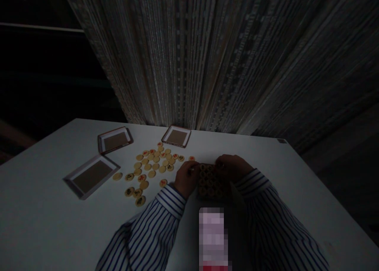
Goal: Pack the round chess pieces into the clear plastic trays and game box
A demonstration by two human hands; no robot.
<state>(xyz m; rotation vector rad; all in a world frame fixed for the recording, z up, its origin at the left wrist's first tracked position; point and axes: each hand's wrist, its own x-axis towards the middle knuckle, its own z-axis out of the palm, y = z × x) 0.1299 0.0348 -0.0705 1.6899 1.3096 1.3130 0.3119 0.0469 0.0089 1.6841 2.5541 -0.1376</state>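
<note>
A small dark box holding rows of round wooden game pieces sits on the white table. My left hand rests against the box's left side, fingers curled at its edge. My right hand curls over its far right corner. Both arms wear blue-and-white striped sleeves. Whether either hand pinches a piece is too dim to tell. Several loose round pieces, some with red marks and some with black, lie scattered just left of my left hand.
Three shallow box lids or trays lie on the table: one at the left, one further back, one at the back middle. A beaded curtain hangs behind the table. The room is dim.
</note>
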